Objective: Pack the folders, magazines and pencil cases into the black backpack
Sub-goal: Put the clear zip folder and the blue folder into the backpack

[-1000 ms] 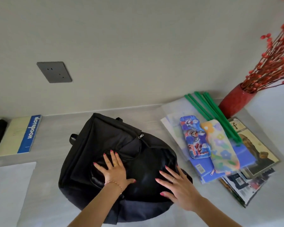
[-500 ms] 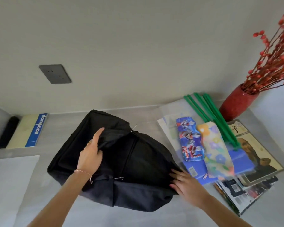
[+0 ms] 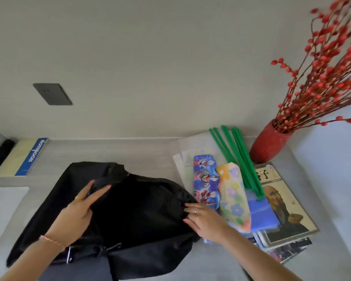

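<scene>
Farthest left of the left grip, a cream notebook (image 3: 20, 157) with a blue spine is seen lying against the wall on the tabletop (image 3: 150, 155). The left hand (image 3: 77, 211) is closed on a fold of the black backpack (image 3: 138, 216), thumb and fingers pinching the fabric near its upper edge. The backpack is laid flat between the two grips. The right hand (image 3: 206, 220) is pressed against the backpack's right edge, fingers curled at the fabric; whether it is actually gripped cannot be told. Just right of that grip, a blue cartoon pencil case (image 3: 206, 181) and a floral pencil case (image 3: 234, 197) are stacked on green-spined folders (image 3: 235, 157) and magazines (image 3: 282, 203). Beyond them a red vase (image 3: 268, 142) is placed.
</scene>
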